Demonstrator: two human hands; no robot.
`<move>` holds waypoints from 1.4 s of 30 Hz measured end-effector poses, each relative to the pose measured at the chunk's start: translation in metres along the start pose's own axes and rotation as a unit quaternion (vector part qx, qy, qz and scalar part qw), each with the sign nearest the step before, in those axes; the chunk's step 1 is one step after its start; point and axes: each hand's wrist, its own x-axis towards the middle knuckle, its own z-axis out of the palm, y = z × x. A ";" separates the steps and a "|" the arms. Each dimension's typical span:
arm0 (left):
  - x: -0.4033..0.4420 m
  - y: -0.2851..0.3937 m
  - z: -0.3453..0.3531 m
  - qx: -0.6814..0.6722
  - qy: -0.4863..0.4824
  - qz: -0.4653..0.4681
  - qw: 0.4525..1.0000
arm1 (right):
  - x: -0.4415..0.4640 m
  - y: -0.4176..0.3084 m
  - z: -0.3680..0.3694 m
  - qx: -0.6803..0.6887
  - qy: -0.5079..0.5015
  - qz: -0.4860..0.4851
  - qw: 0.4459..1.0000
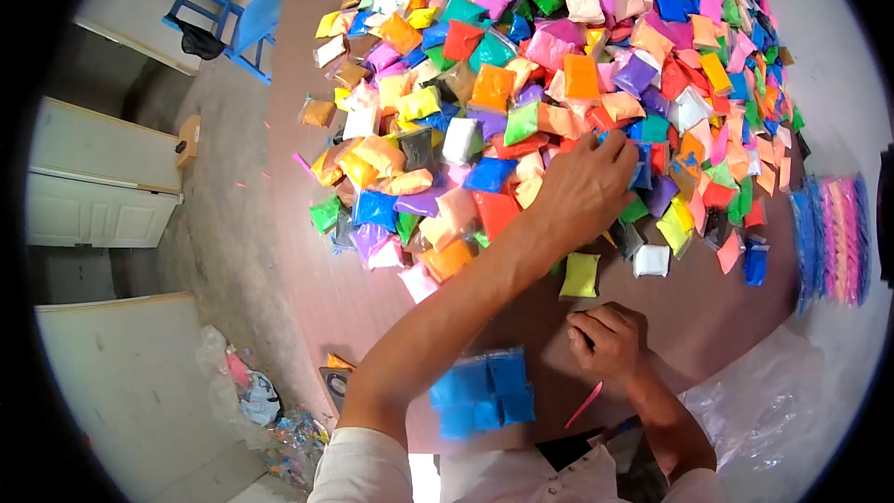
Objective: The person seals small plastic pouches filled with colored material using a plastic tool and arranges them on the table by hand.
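Observation:
My left hand (591, 182) reaches across into a large heap of small bright packets (494, 88). Its fingers are bent down and closed at a blue packet (642, 170), which they partly cover. Closer to me, my right hand (607, 339) rests on the table with fingers curled in and nothing visible in them. A yellow-green packet (580, 276) and a white packet (651, 261) lie just beyond it. Near my body several blue packets (484, 393) are laid together in a flat group. A thin pink strip (584, 404) lies between that group and my right forearm.
The brown table (321, 251) carries the heap up to its far edge. Bundles of blue and pink packets (832, 240) are at the right. Clear plastic (759, 401) lies at lower right. On the floor stand a blue chair (244, 28) and a pile of plastic scraps (296, 442).

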 end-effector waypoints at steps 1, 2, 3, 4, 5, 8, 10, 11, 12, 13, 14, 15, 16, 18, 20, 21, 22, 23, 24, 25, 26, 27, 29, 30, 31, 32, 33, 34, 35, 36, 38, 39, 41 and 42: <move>-0.007 0.004 0.000 0.023 -0.022 -0.001 1.000 | -0.002 0.000 0.000 -0.004 0.002 -0.004 1.000; -0.013 0.006 -0.001 0.025 -0.016 0.003 1.000 | -0.003 0.000 0.001 0.006 0.007 -0.001 1.000; -0.018 0.009 -0.001 0.028 -0.007 0.004 1.000 | -0.003 0.000 0.002 0.016 0.014 0.001 1.000; -0.024 0.010 -0.003 0.032 0.002 0.005 0.999 | -0.002 0.000 0.003 0.012 0.018 -0.004 1.000; -0.029 0.012 -0.005 0.033 0.008 0.011 0.999 | -0.002 -0.002 0.001 0.011 0.016 -0.003 1.000; -0.053 0.015 -0.008 0.045 0.030 0.040 0.998 | -0.002 -0.005 -0.003 0.004 0.006 -0.001 1.000; -0.072 0.016 -0.006 -0.073 0.042 0.027 0.996 | -0.003 -0.002 -0.002 0.004 0.004 -0.009 1.000; -0.080 0.019 -0.010 -0.103 0.037 0.004 0.994 | -0.007 0.003 0.002 0.009 0.005 -0.014 1.000; -0.087 0.025 -0.016 -0.137 0.026 -0.027 0.990 | -0.012 0.004 0.003 -0.012 0.011 -0.012 1.000; -0.093 0.031 -0.016 -0.161 0.047 -0.034 0.985 | -0.016 0.009 0.006 -0.029 0.014 -0.013 0.999; -0.102 0.040 -0.018 -0.177 0.070 -0.038 0.981 | -0.014 0.015 0.012 0.033 0.057 -0.059 0.996; -0.113 0.056 -0.022 -0.203 0.059 -0.078 0.974 | -0.014 0.015 0.011 0.066 0.056 -0.026 0.996; -0.124 0.071 -0.026 -0.232 0.028 -0.130 0.964 | -0.016 0.019 0.011 0.142 0.062 0.043 0.987; -0.148 0.103 -0.028 -0.229 0.035 -0.178 0.956 | -0.018 0.026 0.012 0.227 0.069 0.104 0.966; -0.174 0.117 -0.017 -0.270 0.056 -0.213 0.937 | -0.017 0.031 0.013 0.292 0.128 0.129 0.939; -0.187 0.120 -0.010 -0.321 0.077 -0.241 0.912 | -0.015 0.032 0.014 0.299 0.133 0.124 0.937; -0.197 0.127 -0.004 -0.315 0.072 -0.239 0.916 | -0.016 0.032 0.016 0.276 0.131 0.092 0.948; -0.205 0.134 0.001 -0.338 0.076 -0.247 0.905 | -0.017 0.033 0.015 0.249 0.131 0.059 0.958; -0.208 0.138 0.006 -0.362 0.080 -0.253 0.894 | -0.017 0.034 0.013 0.248 0.141 0.055 0.957; -0.207 0.139 0.012 -0.375 0.073 -0.257 0.888 | -0.016 0.036 0.010 0.341 0.129 0.095 0.926; -0.205 0.140 0.019 -0.373 0.072 -0.247 0.892 | -0.015 0.037 0.005 0.431 0.114 0.132 0.885; -0.201 0.144 0.023 -0.398 0.097 -0.248 0.878 | -0.016 0.036 -0.003 0.509 0.139 0.158 0.835; -0.200 0.148 0.026 -0.422 0.112 -0.265 0.860 | -0.025 0.035 -0.017 0.465 0.213 0.142 0.847; -0.205 0.156 0.024 -0.423 0.111 -0.264 0.860 | -0.034 0.033 -0.020 0.423 0.277 0.133 0.852; -0.211 0.163 0.022 -0.392 0.111 -0.304 0.861 | -0.045 0.026 -0.032 0.395 0.293 0.156 0.857; -0.218 0.170 0.022 -0.360 0.108 -0.344 0.861 | -0.061 0.026 -0.037 0.395 0.295 0.157 0.856; -0.228 0.177 0.025 -0.359 0.107 -0.344 0.861 | -0.078 0.028 -0.042 0.338 0.278 0.163 0.884; -0.240 0.184 0.029 -0.356 0.118 -0.345 0.861 | -0.093 0.027 -0.045 0.280 0.259 0.168 0.909; -0.252 0.190 0.035 -0.352 0.131 -0.347 0.859 | -0.110 0.023 -0.045 0.280 0.257 0.169 0.909; -0.264 0.197 0.043 -0.353 0.134 -0.351 0.857 | -0.127 0.017 -0.044 0.254 0.219 0.159 0.929; -0.286 0.208 0.058 -0.330 0.165 -0.349 0.862 | -0.148 0.005 -0.043 0.232 0.169 0.148 0.946; -0.293 0.216 0.054 -0.308 0.149 -0.380 0.859 | -0.154 -0.004 -0.044 0.212 0.170 0.131 0.953; -0.314 0.220 0.062 -0.318 0.166 -0.402 0.842 | -0.165 -0.021 -0.043 0.196 0.161 0.111 0.961; -0.324 0.223 0.066 -0.328 0.178 -0.416 0.829 | -0.168 -0.031 -0.042 0.203 0.156 0.109 0.960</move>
